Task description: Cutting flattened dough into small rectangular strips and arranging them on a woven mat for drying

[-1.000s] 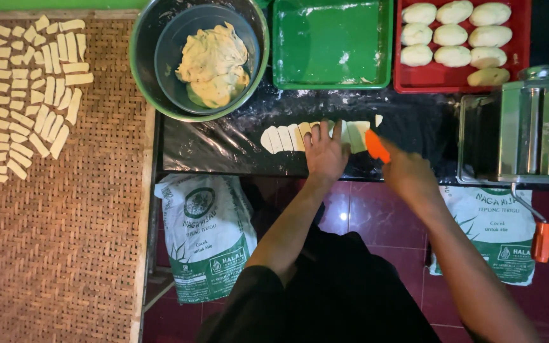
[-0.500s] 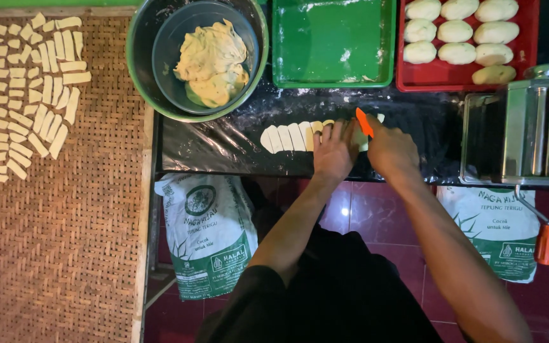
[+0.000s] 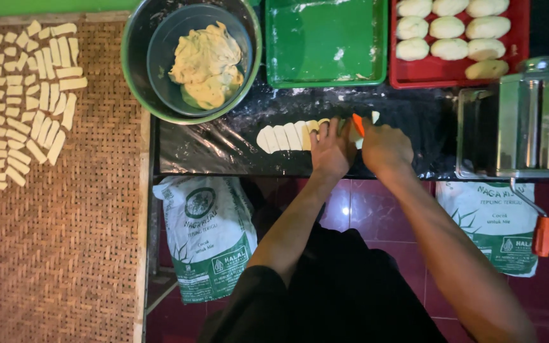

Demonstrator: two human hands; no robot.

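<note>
A flat strip of pale dough lies on the black plastic-covered table, cut crosswise into narrow pieces at its left end. My left hand presses flat on the dough strip, fingers together. Right beside it, my right hand grips an orange-handled knife with its blade down at the dough. The blade itself is hidden between my hands.
A woven mat at left carries several cut dough sticks. Behind are a green basin holding a bowl of yellow filling, a green tray, a red tray of dough balls and a metal pasta roller. Flour sacks lie below.
My right hand with the knife has moved left along the dough strip, closing up against my left hand. The left hand has stayed on the dough.
</note>
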